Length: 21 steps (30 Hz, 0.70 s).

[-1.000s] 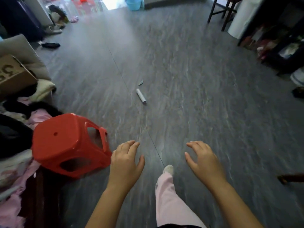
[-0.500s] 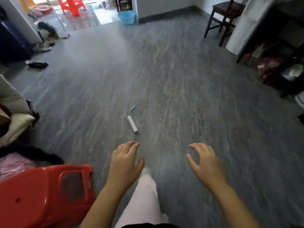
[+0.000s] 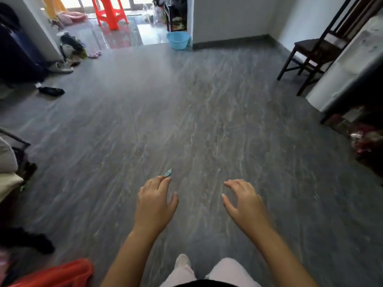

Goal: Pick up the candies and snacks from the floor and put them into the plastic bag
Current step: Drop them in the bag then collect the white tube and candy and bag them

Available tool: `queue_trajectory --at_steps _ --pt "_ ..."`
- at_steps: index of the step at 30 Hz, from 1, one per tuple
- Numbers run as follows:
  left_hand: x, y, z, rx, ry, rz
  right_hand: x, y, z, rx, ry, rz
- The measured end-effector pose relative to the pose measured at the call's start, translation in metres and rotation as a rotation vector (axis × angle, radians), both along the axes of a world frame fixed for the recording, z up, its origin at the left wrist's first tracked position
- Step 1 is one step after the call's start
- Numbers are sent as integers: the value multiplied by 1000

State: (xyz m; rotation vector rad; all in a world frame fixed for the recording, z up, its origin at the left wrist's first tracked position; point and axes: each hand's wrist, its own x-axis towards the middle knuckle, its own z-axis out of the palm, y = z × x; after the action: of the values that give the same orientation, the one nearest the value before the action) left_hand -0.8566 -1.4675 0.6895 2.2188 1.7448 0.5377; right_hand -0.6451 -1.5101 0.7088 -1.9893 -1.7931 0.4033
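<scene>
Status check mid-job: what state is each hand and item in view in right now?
Left hand: open, holds nothing, fingertips beside the blue candy; contact unclear.
Right hand: open, holds nothing.
Blue candy: lying on the floor, not picked up.
Basin: upright on the floor.
Chair: standing upright.
Far red stool: standing upright.
Plastic bag: not in view.

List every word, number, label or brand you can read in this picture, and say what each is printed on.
No text here can be read.
Small blue wrapper on the floor: too small to show any print.
Dark panel behind the blue basin: it has pale printed patches, too blurred to read.
</scene>
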Motion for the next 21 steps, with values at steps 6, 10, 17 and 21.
queue_trajectory --at_steps 6,10,17,21 --pt "28 72 -15 -32 1 155 38 107 -21 -72 -8 173" --pt "51 113 -12 -51 19 339 62 187 -22 -102 -19 342" --pt "76 132 -17 -81 -8 674 75 296 -29 -110 19 576" --pt "73 138 -31 -139 -9 821 49 333 -43 -162 33 712"
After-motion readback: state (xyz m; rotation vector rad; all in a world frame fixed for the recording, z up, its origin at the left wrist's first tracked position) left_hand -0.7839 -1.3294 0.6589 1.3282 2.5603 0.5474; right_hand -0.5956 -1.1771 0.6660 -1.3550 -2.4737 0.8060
